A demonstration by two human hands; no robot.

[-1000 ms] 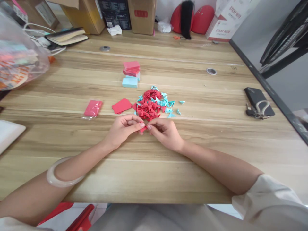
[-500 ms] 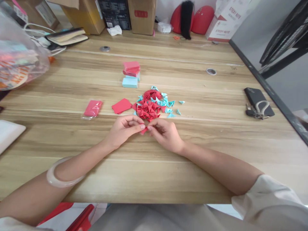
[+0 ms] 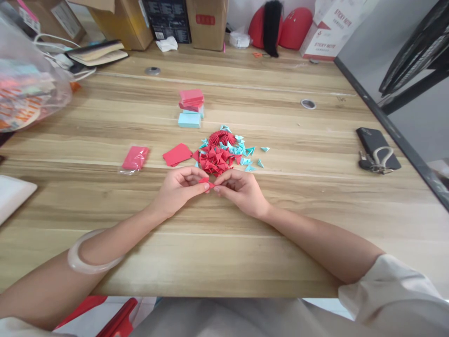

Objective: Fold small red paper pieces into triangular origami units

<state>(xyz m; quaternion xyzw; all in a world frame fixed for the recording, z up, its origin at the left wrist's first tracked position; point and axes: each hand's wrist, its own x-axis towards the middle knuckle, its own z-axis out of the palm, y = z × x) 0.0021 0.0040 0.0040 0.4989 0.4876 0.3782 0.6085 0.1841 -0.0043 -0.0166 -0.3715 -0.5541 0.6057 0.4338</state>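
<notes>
A small piece of red folded paper is pinched between my two hands near the middle of the table. My left hand is closed on its left side, thumb against forefinger. At its right tip, the thumb and forefinger of my right hand close on the paper. Just beyond my fingertips lies a heap of red folded paper triangles, with light blue folded triangles around its right and far sides. A ring-like red folded piece sits behind the heap. Flat red paper slips lie to its left.
Red paper packs and a light blue pack lie farther back. A wrapped red pack is at left. A black case with keys lies at right. Boxes line the back; a plastic bag stands left.
The red paper between my fingers has turned: its lower flap no longer hangs down, and a red part now shows above my left thumb. Both hands stay in nearly the same place.
</notes>
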